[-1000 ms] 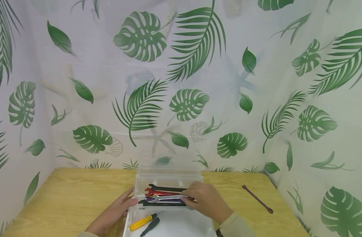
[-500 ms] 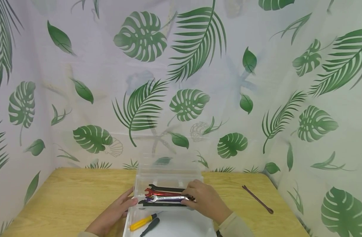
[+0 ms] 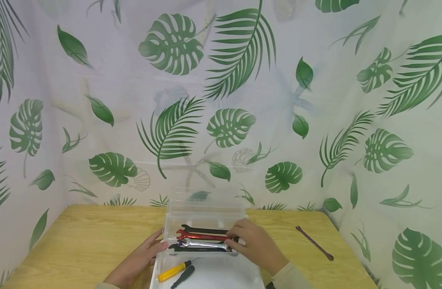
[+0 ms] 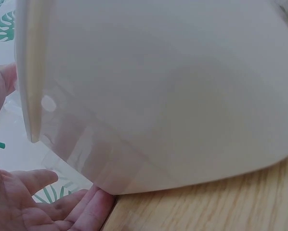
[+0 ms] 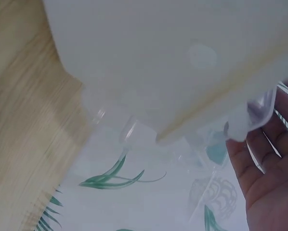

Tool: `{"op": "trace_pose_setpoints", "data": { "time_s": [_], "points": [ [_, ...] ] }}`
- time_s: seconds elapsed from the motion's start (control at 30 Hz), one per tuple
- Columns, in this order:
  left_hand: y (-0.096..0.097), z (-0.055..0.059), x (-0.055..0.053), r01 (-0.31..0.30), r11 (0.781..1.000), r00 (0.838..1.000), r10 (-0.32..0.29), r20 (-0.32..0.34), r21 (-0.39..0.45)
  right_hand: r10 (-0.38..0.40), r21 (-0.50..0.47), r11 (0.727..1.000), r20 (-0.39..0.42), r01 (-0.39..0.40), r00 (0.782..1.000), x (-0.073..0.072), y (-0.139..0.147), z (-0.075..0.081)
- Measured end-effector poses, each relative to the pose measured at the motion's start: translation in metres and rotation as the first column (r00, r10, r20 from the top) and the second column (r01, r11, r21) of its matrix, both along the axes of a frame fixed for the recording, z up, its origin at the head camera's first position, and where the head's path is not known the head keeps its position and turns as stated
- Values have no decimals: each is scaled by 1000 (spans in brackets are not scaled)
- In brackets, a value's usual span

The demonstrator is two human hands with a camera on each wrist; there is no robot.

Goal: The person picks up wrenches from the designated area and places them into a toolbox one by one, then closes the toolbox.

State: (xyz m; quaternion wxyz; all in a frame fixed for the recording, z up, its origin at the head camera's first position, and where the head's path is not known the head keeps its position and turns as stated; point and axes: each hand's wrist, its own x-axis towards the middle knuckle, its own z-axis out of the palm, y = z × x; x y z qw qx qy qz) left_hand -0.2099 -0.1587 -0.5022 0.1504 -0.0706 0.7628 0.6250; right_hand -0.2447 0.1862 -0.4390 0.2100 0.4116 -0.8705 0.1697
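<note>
A silver wrench lies among other wrenches in the clear upper tray of a toolbox, its right end beside the fingertips of my right hand. Whether they touch it I cannot tell. In the right wrist view, the fingers reach straight towards the tray. A red wrench and a black wrench lie behind the silver one; another black wrench is in front. My left hand rests against the toolbox's left side, thumb on the tray rim. In the left wrist view, its fingers touch the wall low down.
A yellow-handled screwdriver and a black-handled tool lie in the toolbox's lower part. The clear lid stands raised behind. To the right, a dark purplish wrench lies on the wooden table. Leaf-patterned cloth hangs behind.
The silver wrench, held by its right end before, now lies lower in the tray. My right hand has drawn slightly right, uncovering that end. The left hand has stayed in place.
</note>
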Motion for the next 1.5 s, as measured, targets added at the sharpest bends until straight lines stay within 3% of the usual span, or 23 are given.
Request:
{"op": "trace_pose_setpoints", "data": {
  "time_s": [0.27,0.4,0.67,0.8,1.03,1.17,1.3,1.5],
  "points": [
    [0,2,2,3,1000,1000,-3,0,-6,19,-126,992,-105,-32,994,0,18,-1],
    [1,3,2,6,1000,1000,-6,3,-14,-7,-191,981,-128,-18,992,1,30,-1],
    [1,4,1,16,999,1000,-15,14,-29,-176,-232,960,-76,155,981,4,60,-11],
    [2,2,-1,34,999,999,-34,4,-40,-275,-225,938,-25,262,961,5,85,-16],
    [4,2,-3,29,998,999,-30,-17,-48,-467,-165,870,27,464,884,-1,132,-21],
    [6,5,-4,22,998,1000,-23,-18,-56,-548,-72,823,156,563,822,-6,164,-19],
    [6,5,-4,18,997,1000,-19,-12,-71,-597,64,793,283,606,751,-9,196,-18],
    [7,8,-2,7,996,1000,-7,-4,-84,-646,243,760,373,602,666,-18,236,-26]
  ]
}}
